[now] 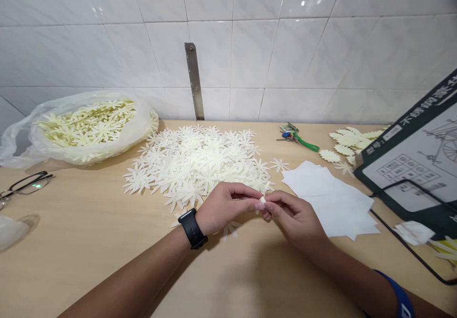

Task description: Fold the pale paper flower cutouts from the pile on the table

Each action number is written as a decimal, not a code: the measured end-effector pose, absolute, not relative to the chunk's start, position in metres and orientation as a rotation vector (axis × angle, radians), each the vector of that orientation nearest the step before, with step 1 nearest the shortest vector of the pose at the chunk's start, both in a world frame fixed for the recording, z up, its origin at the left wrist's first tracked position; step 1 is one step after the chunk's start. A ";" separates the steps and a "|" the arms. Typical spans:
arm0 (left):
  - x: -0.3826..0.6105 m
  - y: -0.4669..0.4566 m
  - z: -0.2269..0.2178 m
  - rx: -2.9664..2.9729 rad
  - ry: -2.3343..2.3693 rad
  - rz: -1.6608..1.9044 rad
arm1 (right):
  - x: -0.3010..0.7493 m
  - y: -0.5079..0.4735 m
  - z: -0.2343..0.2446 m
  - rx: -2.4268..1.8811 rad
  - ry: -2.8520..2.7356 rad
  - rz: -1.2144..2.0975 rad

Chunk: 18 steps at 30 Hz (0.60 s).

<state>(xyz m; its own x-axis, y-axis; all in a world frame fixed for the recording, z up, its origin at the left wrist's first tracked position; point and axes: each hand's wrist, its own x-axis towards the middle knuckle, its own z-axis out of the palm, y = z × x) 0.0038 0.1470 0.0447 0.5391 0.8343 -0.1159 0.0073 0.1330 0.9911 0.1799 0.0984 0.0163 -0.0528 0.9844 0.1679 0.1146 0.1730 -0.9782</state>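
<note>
Cream-coloured small piece (263, 199) sits between the fingertips of the left hand (226, 207) and right hand (300, 220), which meet above the counter (143, 261) at the near right edge of a heap of pale flower cut-outs (200, 161). Both hands nearly closed: thumbs and forefingers pinch the piece from either side, other fingers curled. Fingers cover most of it; a pale strip shows just above, but shape hard to make out, and cannot tell whether strip and piece are one. Left hand and wrist hide part of the heap's near edge. White sheet (321, 189) lies just beside the right hand, partly covered by it. Glasses (28, 183) cut off at left; printed box (421, 165) cut off at right.
</note>
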 end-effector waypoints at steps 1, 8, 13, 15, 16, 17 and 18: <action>0.004 0.146 0.045 1.381 0.850 0.723 | 0.180 0.098 0.016 -1.147 -1.403 1.055; 0.002 0.151 0.050 1.389 0.941 0.841 | 0.180 0.096 0.013 -1.149 -1.406 1.043; -0.016 0.180 0.046 1.137 1.110 1.283 | 0.183 0.096 0.008 -1.181 -1.339 1.027; -0.022 0.188 0.044 1.113 1.119 1.370 | 0.184 0.097 0.006 -1.175 -1.330 1.020; -0.024 0.190 0.043 1.129 1.126 1.395 | 0.184 0.097 0.006 -1.174 -1.325 1.017; -0.025 0.192 0.042 1.160 1.140 1.423 | 0.184 0.098 0.006 -1.175 -1.316 1.012; -0.026 0.192 0.042 1.211 1.163 1.461 | 0.184 0.098 0.006 -1.180 -1.308 1.003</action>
